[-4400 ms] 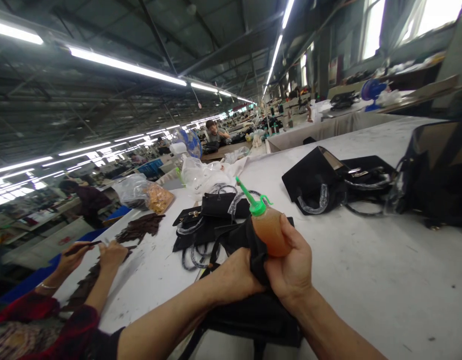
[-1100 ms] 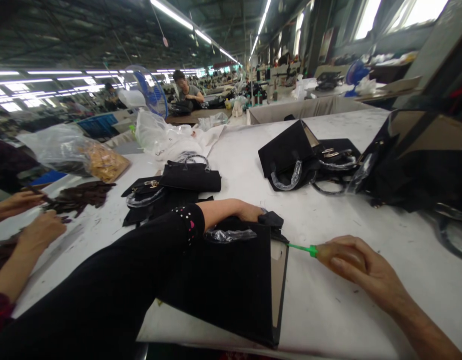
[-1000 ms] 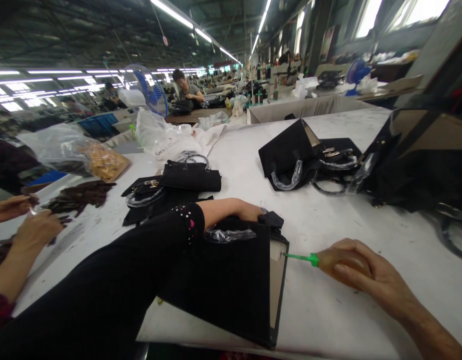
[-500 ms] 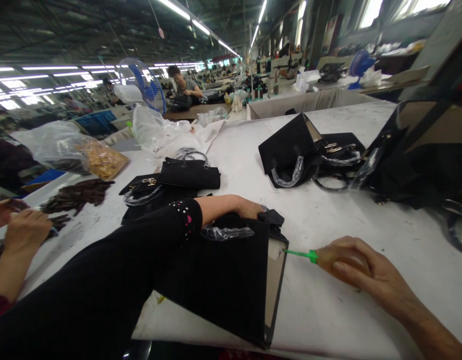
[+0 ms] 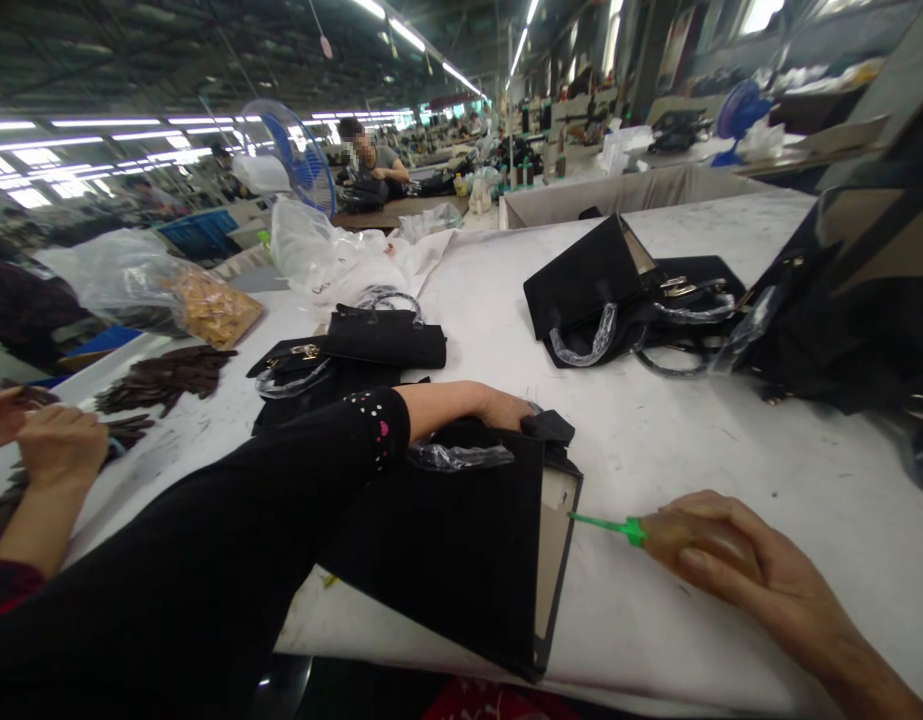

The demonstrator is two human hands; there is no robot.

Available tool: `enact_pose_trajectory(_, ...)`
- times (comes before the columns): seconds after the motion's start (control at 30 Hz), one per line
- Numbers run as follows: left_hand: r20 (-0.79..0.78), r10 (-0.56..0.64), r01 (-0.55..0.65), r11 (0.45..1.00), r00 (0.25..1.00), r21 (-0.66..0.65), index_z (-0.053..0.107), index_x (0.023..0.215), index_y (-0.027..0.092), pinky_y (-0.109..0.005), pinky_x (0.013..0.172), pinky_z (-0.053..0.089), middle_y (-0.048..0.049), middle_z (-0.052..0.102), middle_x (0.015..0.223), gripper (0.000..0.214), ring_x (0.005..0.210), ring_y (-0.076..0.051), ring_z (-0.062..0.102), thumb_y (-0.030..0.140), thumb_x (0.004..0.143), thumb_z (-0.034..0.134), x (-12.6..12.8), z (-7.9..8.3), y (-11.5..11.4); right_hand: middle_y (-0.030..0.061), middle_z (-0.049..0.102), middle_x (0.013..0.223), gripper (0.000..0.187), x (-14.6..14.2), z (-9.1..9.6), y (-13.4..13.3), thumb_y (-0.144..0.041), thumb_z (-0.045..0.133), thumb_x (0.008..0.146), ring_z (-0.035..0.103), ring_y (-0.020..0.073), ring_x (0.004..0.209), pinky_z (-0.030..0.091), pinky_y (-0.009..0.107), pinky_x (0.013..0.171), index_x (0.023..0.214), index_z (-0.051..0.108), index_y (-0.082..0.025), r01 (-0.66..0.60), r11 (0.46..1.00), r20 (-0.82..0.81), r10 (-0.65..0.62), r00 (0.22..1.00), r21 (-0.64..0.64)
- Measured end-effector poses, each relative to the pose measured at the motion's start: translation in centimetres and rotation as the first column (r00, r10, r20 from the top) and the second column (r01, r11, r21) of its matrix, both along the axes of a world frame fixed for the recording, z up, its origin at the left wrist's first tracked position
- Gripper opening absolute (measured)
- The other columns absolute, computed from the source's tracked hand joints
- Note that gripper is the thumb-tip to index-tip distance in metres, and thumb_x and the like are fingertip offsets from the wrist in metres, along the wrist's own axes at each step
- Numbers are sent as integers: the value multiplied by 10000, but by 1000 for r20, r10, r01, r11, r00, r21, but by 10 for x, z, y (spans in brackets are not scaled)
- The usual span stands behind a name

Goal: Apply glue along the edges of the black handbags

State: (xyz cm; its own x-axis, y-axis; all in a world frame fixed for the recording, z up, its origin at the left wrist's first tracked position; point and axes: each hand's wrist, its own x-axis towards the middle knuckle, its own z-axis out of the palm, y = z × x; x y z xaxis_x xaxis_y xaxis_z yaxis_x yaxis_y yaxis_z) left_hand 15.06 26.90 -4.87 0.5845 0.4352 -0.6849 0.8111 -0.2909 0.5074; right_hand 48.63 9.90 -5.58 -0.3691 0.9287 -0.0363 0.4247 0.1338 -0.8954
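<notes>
A black handbag (image 5: 446, 540) lies on its side on the white table before me, its beige inner end panel (image 5: 555, 560) facing right. Clear plastic film wraps its handle (image 5: 461, 457). My left hand (image 5: 506, 408) reaches across the bag and grips its far edge beside a black flap (image 5: 555, 430); the fingertips are partly hidden. In my right hand (image 5: 746, 560) is a brownish squeeze bottle (image 5: 701, 543) with a long green nozzle (image 5: 600, 522). The nozzle tip is at the bag's right edge, over the beige panel.
More black handbags (image 5: 588, 290) lie at the right, and others (image 5: 386, 335) at the back left. A co-worker's hands (image 5: 63, 440) are at the far left near dark brown strips (image 5: 172, 380). Plastic bags (image 5: 318, 250) and a blue fan (image 5: 292, 160) stand beyond.
The nozzle tip has moved slightly down along the bag's end panel, with my right hand lower. My left hand keeps its hold; the whole view has shifted a little.
</notes>
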Motion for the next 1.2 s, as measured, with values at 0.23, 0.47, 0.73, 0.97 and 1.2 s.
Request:
enact_pose_trajectory(0.23, 4, -41, 40, 997, 999, 63, 717, 1021, 209, -379, 855, 545, -24, 746, 1044, 413, 922, -261, 666, 235, 609, 693, 1, 4, -2, 63, 682, 1139, 320, -3, -8, -1, -487, 673, 840, 635, 337, 1091, 546, 433, 892, 1082, 629, -282, 149, 984, -10, -149, 989, 92)
enact_pose_trajectory(0.47, 11, -73, 72, 995, 997, 73, 716, 1024, 197, -366, 834, 550, -35, 747, 1043, 381, 906, -255, 673, 250, 650, 664, 1, 6, -4, 55, 695, 1132, 304, 5, -11, -7, -451, 688, 841, 675, 298, 1049, 583, 346, 849, 1093, 649, -286, -21, 999, 32, 20, 999, 50)
enact_pose_trajectory(0.73, 10, -87, 86, 993, 996, 85, 709, 1051, 200, -355, 857, 543, -26, 743, 1073, 388, 919, -242, 670, 236, 671, 637, 2, 7, -5, 72, 715, 1074, 286, -2, -2, -17, -455, 678, 834, 698, 307, 984, 602, 364, 809, 1044, 671, -261, -45, 999, 2, 45, 999, 18)
enact_pose_trajectory(0.97, -1, -96, 96, 990, 995, 103, 711, 1035, 183, -372, 829, 544, -52, 747, 1042, 361, 909, -259, 674, 271, 694, 634, 2, 8, -5, 42, 689, 1108, 257, -6, -1, -18, -432, 641, 886, 674, 281, 1034, 575, 350, 844, 1104, 610, -299, -43, 997, 24, 41, 999, 65)
enact_pose_trajectory(1.2, 3, -79, 78, 991, 997, 108, 710, 1053, 202, -361, 862, 540, -33, 742, 1089, 404, 926, -246, 671, 218, 655, 647, 2, 8, -5, 30, 675, 1128, 251, -5, 5, -31, -411, 636, 898, 672, 273, 1048, 575, 317, 842, 1130, 596, -324, -61, 997, 13, 61, 998, 37)
